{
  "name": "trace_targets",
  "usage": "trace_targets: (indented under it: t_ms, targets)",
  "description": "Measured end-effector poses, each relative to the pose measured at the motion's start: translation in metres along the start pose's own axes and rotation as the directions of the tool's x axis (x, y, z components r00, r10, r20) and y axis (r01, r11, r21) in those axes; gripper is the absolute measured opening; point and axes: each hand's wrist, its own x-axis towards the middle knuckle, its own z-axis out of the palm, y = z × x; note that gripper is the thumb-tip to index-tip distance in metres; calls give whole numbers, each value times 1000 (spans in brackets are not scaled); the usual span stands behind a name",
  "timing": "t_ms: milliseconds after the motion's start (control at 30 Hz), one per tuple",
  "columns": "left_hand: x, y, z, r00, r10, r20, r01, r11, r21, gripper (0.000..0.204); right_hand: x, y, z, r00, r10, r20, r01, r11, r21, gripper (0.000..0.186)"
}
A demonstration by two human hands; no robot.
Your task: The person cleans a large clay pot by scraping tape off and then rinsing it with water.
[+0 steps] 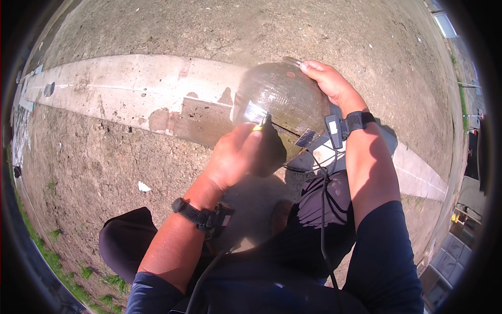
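In front of me a large, shiny, grey-brown rounded object [287, 94] with a finely ridged surface sits on a pale concrete strip [130, 73]. What kind of thing it is, I cannot make out. My right hand [327, 78] grips its far right edge, the thumb lying on top. My left hand [235, 154], slightly blurred, is closed around a small tool [265, 120] with a yellow-green part and a dark tip. That tip is at the object's near side, beside a whitish patch [254, 111]. Whether it touches the surface, I cannot tell.
Dark wet stains [201, 120] mark the concrete left of the object. Bare soil [251, 31] lies on both sides of the strip. Black cables [324, 209] hang between my arms. A dark-trousered knee [321, 201] is close to the object's near side.
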Motion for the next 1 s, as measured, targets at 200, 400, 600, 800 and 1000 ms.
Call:
trace_targets:
  t_ms: [200, 400, 600, 800, 1000]
  targets:
    - [2, 2, -1, 1000, -12, 13, 12, 1000, 12, 35, 5, 7, -5, 1000, -15, -5, 15, 1000, 2, 39]
    - [1, 4, -3, 999, -23, 25, 23, 1000, -1, 33, 5, 7, -3, 1000, -11, -6, 11, 1000, 14, 38]
    - [-1, 8, -5, 999, -14, 39, 14, 1000, -8, 32, 8, 10, -6, 999, -37, 33, 37, 999, -14, 39]
    - [-6, 0, -4, 998, -46, 32, 45, 999, 7, 31, 6, 8, -4, 1000, -8, 10, 8, 1000, 19, 38]
    - [-12, 2, -4, 995, -94, 44, 96, 994, -48, 33, 5, 7, -3, 1000, -19, -3, 19, 1000, 4, 39]
